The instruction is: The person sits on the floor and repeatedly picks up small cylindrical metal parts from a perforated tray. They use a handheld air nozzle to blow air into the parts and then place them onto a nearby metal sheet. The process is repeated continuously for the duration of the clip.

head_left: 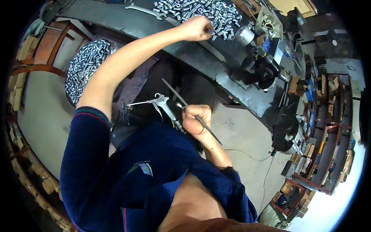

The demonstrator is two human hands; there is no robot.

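My left hand (196,29) is closed at the near edge of a pile of small shiny metal sleeves (193,8) on the workbench. Its fingertips are partly hidden, and I cannot make out what they grip. Closer to my body, my right hand (197,119) is wrapped round a thin dark rod (172,89), perhaps a file, which slants through the fist. A single small metal sleeve (179,105) shows at that hand's thumb and forefinger. Beside it, an air blow gun (164,107) lies over my lap with its nozzle pointing left.
An open-ended wrench (147,11) lies left of the pile. A round container (85,69) full of sleeves sits beside a wooden chair (54,44). A bench machine with a metal chuck (244,36) stands right. Shelves (328,127) line the far right.
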